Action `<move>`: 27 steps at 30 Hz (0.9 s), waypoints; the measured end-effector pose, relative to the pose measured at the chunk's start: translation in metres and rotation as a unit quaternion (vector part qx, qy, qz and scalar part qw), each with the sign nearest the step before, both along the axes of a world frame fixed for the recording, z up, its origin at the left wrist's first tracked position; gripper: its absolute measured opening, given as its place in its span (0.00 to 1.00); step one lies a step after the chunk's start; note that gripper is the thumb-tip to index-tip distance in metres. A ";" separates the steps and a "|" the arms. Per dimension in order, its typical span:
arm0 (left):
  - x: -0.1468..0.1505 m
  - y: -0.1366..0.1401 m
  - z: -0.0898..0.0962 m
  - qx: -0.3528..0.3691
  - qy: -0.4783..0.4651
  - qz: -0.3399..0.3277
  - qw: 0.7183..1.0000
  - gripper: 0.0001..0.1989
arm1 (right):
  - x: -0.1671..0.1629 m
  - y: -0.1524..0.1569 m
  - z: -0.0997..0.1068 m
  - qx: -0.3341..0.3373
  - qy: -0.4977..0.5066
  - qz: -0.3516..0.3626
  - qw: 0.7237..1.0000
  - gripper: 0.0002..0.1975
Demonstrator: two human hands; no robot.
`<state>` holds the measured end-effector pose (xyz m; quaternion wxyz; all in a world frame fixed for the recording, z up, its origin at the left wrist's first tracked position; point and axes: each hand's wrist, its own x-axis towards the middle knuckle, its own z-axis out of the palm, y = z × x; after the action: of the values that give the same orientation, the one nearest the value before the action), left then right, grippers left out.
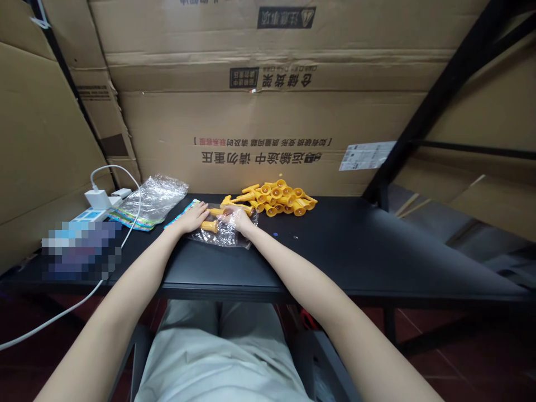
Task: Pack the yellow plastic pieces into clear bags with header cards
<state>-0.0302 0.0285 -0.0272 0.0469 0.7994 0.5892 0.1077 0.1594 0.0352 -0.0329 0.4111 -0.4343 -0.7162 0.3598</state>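
A clear plastic bag (209,239) with a coloured header strip lies on the black table in front of me. My left hand (193,218) rests flat over the bag's left end, fingers stretched out. Curled fingers of my right hand (238,219) close around a yellow horn-shaped piece (216,211) at the bag; clear film partly covers these fingers. Another yellow horn-shaped piece (209,226) lies in the bag between my hands. Just behind and to the right is a pile of similar yellow pieces (281,198), many with their flared ends facing me.
More clear bags (157,195) with coloured headers lie at the back left. Beside them are a power strip (90,215) with a white charger (97,199) and a trailing white cable (136,220). A cardboard wall (268,111) stands behind the black table (335,251); dark metal posts (422,106) rise right.
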 end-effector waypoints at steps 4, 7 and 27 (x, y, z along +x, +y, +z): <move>0.002 -0.006 0.007 -0.015 0.028 0.041 0.999 0.29 | 0.002 -0.009 0.011 -0.026 0.005 0.033 0.999 0.15; 0.004 -0.009 0.011 -0.030 0.055 0.088 0.994 0.28 | 0.008 -0.011 0.023 0.000 -0.061 0.001 0.998 0.14; -0.036 0.005 0.005 -0.019 0.064 0.172 0.983 0.30 | 0.049 0.003 0.034 0.118 -0.337 -0.143 0.923 0.13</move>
<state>-0.0664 0.0332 -0.0225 0.0049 0.6906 0.7214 0.0517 0.2088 0.0378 0.0008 0.2410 -0.5758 -0.7801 0.0426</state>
